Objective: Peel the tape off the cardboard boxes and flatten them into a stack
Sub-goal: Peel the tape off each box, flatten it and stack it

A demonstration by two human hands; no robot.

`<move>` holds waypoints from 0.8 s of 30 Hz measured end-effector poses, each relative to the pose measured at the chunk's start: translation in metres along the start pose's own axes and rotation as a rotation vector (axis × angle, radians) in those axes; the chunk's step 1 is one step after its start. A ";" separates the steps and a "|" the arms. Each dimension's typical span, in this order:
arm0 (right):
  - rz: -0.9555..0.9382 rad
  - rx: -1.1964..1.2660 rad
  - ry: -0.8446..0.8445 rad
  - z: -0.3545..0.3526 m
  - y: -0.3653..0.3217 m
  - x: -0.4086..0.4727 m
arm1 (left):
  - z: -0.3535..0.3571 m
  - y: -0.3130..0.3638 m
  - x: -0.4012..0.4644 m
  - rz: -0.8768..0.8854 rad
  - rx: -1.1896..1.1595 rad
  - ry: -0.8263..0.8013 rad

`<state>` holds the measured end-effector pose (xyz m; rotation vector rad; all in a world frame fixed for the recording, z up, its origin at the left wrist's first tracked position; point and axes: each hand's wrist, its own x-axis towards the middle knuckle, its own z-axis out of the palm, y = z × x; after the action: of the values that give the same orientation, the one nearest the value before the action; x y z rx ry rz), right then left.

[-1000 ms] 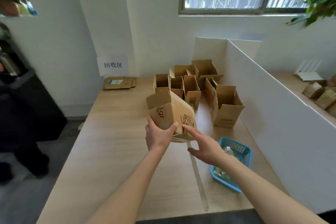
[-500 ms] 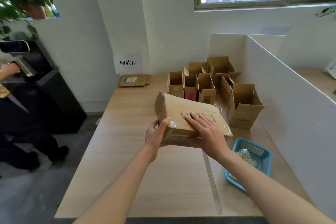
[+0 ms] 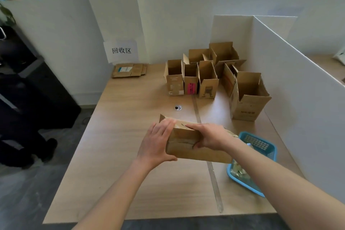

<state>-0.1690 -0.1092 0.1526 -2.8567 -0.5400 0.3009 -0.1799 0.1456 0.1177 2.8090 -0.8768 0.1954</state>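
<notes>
- The cardboard box [image 3: 197, 144] was held above the middle of the table [image 3: 119, 136], lying on its side, nearer the front edge than the back
- The left hand [image 3: 155, 143] was at the box's left end, fingers fairly straight up along that end and thumb under the lower front edge, so its grip stayed wide
- The right hand [image 3: 209, 137] lay over the top of the box with its thumb curled onto the front face, clasping the upper edge
- A cluster of open boxes [image 3: 207, 78] stood upright towards the back right corner of the table
- A flattened box [image 3: 128, 70] lay at the back left corner, under a paper sign [image 3: 121, 50] on the wall
- A blue basket [image 3: 257, 157] sat by the right edge, just right of the held box
</notes>
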 end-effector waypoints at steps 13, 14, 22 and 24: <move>-0.139 -0.050 -0.054 0.036 0.051 0.058 | 0.051 -0.041 0.043 -0.137 -0.109 -0.184; -0.124 -0.082 -0.073 0.041 0.061 0.059 | 0.052 -0.050 0.046 -0.156 -0.128 -0.206; -0.002 -0.049 -0.088 0.072 0.104 0.101 | 0.072 -0.106 0.073 -0.234 -0.124 -0.351; -0.027 -0.027 -0.102 0.076 0.104 0.117 | 0.084 -0.104 0.084 -0.155 -0.041 -0.336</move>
<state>-0.0464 -0.1458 0.0352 -2.8698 -0.6057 0.4392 -0.0460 0.1645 0.0367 2.9001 -0.7079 -0.3221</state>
